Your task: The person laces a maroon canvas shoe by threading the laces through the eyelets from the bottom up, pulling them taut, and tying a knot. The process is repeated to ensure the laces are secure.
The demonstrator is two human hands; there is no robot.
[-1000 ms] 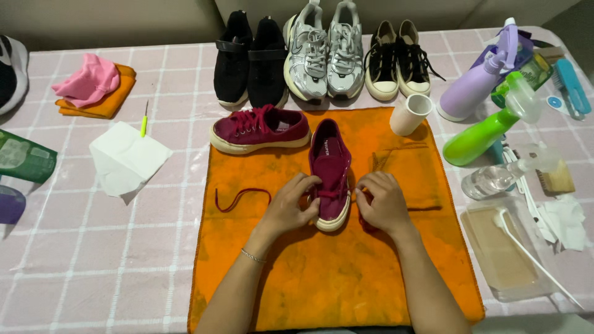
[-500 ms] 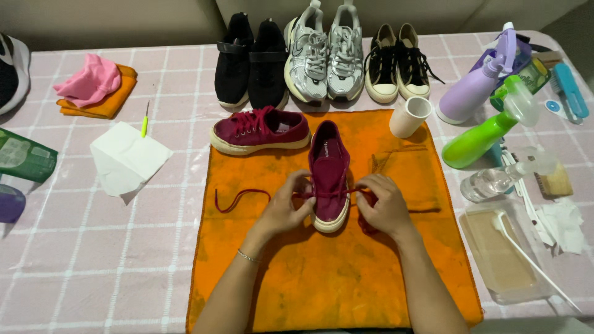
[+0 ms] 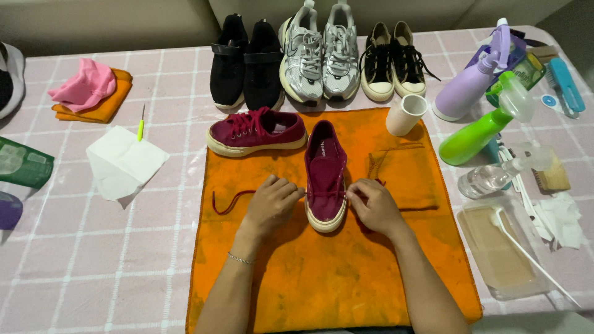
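Two hands are working mid-frame — left hand (image 3: 272,201) and right hand (image 3: 371,205) pinching a maroon lace (image 3: 230,199) at the maroon sneaker (image 3: 325,176), steadying it on the orange towel (image 3: 334,278); fingers closed on lace.

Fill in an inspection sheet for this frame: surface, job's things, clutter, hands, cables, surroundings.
Surface: table under a pink checked cloth, with an orange towel spread in the middle.
Job's things: maroon shoe toe toward the person, its lace trailing left over the towel; matching laced shoe lying crosswise behind it.
Clutter: three more shoe pairs along the far edge, white cup, purple spray bottle, green spray bottle, clear tray, white tissue, pink cloth.
Hands: left hand and right hand flank the shoe, fingertips at its lace area.
Cables: nothing seen.
Surroundings: pale wall or furniture behind the table; no other person.
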